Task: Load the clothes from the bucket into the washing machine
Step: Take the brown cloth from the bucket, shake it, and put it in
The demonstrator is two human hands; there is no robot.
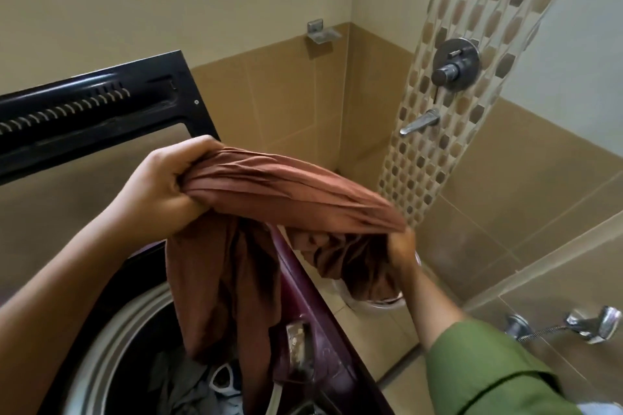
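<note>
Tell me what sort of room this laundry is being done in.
Most likely a home bathroom that doubles as a laundry spot. A shower mixer valve and spout sit on the tiled wall, and a top-loading washing machine stands beside them with its lid raised.

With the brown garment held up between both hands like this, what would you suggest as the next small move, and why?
Probably lower both hands toward the drum and let go. The left hand and right hand each grip an end of the brown garment, whose hanging part already dangles into the open washing machine over clothes inside; its right end still hangs outside the rim.
</note>
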